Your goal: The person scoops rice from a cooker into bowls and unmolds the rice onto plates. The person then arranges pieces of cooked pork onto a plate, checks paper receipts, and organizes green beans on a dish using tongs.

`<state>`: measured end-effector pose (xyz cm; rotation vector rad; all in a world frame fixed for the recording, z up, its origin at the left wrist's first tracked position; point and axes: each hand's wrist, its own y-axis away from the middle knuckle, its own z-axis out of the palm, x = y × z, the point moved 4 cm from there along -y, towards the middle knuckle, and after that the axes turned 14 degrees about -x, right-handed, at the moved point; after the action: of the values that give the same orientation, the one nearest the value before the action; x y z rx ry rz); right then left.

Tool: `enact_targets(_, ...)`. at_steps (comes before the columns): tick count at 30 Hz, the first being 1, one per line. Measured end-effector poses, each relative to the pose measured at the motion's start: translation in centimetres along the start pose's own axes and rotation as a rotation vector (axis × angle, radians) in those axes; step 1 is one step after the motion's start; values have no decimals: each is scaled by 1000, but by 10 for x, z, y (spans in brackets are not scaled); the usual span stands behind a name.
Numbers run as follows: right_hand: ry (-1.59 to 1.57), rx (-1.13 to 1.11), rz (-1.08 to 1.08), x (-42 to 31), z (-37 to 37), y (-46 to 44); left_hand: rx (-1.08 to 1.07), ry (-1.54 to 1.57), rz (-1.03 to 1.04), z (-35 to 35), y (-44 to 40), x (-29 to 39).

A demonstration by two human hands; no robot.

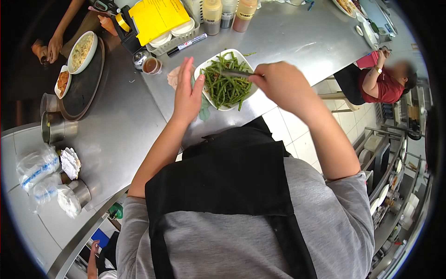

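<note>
A white square dish (226, 108) heaped with green beans (226, 83) sits near the steel counter's front edge. My right hand (283, 86) holds a metal utensil (237, 73), whose far end reaches over the beans from the right; its tip is hard to make out. My left hand (188, 93) stands upright at the dish's left side, fingers stretched out, holding nothing. Beside and partly behind it, a pinkish cloth (174, 77) and a greenish cloth (204, 110) lie on the counter.
Sauce bottles (212, 16), a basket with a yellow paper (160, 18), a marker (187, 44) and a small sauce cup (151, 66) stand beyond. Left is a round tray (88, 100) with two dishes, near another person's hands. A person sits at right.
</note>
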<state>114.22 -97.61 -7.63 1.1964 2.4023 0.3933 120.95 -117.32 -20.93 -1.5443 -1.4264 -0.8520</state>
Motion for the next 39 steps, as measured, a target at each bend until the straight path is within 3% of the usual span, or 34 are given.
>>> enact_targets(4,-27,19,19,21,0,-22,431,-651,38,-83,0,14)
enact_targets(5,-48,28,32,30,-3,-32,535,-683,61,-127,1,1)
enact_targets(6,-39,-60,76,38,-2,-44,721,-321,122,-172,5,-4)
enact_targets(7,-42,-59,80,41,-3,-51,823,-585,-56,-219,18,3)
enact_targets(8,-38,-150,63,43,0,-59,1044,-1130,-131,-257,30,11)
enact_targets(9,-33,-242,45,44,3,-64,1145,-1313,-104,-291,39,21)
enact_targets(11,-57,-254,-9,49,2,-73,968,-1217,-362,-361,57,29)
enact_targets(13,-82,-266,-65,48,1,-74,896,-820,-474,-382,65,44)
enact_targets(14,-77,-276,-63,46,-2,-71,878,-1087,-538,-382,65,54)
enact_targets(15,-72,-286,-60,45,-5,-68,879,-1087,-538,-385,65,52)
enact_targets(16,-72,-287,-59,46,-7,-63,676,-800,-494,-388,61,37)
enact_targets(17,-82,-227,-38,48,-11,-57,472,-514,-443,-386,55,26)
enact_targets(18,-92,-167,-17,49,-16,-50,175,-449,-579,-318,44,69)
enact_targets(20,-97,-116,-4,47,-24,-32,-267,-319,-280,-196,26,101)
enact_targets(23,-79,8,-12,34,-25,-9,-810,-487,-275,-63,28,114)
enact_targets(25,-56,84,-30,25,-27,3,-745,-492,-103,-20,25,101)
enact_targets(26,-74,120,-12,22,-28,9,-746,-490,-101,-7,23,92)
enact_targets(28,-116,138,-18,17,-27,18,-487,-193,-249,2,17,69)
enact_targets(29,-121,137,-15,19,-22,17,-492,-194,-251,8,17,60)
enact_targets(31,-131,96,-72,21,1,11,-8,-230,-11,-2,19,54)
enact_targets(37,-251,37,-11,42,4,0,37,-47,-167,-1,24,20)
enact_targets(39,-103,140,29,65,-9,-7,32,14,-205,-4,27,12)
